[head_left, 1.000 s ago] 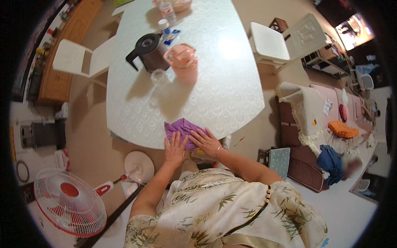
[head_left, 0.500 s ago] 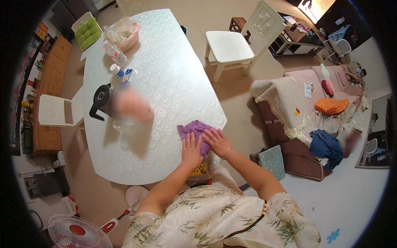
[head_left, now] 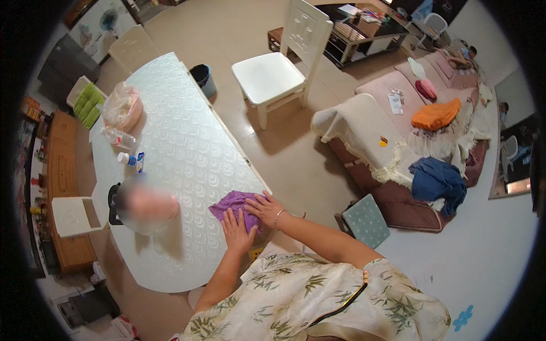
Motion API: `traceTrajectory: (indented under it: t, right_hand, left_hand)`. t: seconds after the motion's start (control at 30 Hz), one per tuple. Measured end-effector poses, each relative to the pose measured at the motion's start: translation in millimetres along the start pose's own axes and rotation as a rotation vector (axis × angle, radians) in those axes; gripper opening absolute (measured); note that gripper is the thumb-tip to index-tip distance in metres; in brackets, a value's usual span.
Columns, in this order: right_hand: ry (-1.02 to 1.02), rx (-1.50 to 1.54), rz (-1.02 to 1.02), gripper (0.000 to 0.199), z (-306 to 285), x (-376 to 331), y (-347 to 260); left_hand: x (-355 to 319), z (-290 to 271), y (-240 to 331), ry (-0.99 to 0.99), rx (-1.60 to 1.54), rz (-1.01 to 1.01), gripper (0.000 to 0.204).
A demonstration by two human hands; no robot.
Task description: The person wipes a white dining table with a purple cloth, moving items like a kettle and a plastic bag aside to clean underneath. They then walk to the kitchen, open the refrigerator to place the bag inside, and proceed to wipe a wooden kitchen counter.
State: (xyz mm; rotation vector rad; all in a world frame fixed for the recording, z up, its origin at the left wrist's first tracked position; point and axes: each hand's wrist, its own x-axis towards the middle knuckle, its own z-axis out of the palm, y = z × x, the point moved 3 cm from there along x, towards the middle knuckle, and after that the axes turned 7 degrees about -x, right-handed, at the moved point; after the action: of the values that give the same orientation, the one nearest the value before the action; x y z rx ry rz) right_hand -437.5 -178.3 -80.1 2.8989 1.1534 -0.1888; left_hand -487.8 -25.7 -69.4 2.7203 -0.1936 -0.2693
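Both hands lie flat, fingers spread, on the purple cloth (head_left: 234,206), the left hand (head_left: 237,232) on its near side and the right hand (head_left: 264,209) at its right edge, neither gripping it. Compared with a second ago the cloth sits nearer the white tabletop's (head_left: 182,136) right edge, so the wiping has worked sideways. A dark kettle (head_left: 114,204), small bottle (head_left: 126,159) and bagged basket (head_left: 120,106) stand well apart to the left; a white chair (head_left: 278,74) waits beyond.

Soft matt purple cloth (head_left: 234,203), crumpled, white oval table (head_left: 187,148) with glossy embossed patterned covering, white painted wooden chair (head_left: 278,74), smooth finish
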Motion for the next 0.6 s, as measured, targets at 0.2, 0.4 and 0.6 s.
traceTrajectory:
  t: [0.2, 0.4, 0.6]
  right_hand:
    - [-0.084, 0.002, -0.051, 0.060, -18.4, 16.1, 29.6]
    - [-0.138, 0.032, -0.243, 0.100, -24.1, 49.8, 49.6]
    - [-0.177, 0.055, -0.437, 0.098, -35.4, 107.2, 106.3]
  left_hand:
    - [30.1, -5.8, 2.1, 0.049, -0.028, -0.036, 0.075]
    - [58.9, -14.1, -16.3, 0.059, -0.033, -0.049, 0.076]
    - [117.3, -29.3, -25.9, 0.042, -0.062, -0.103, 0.077]
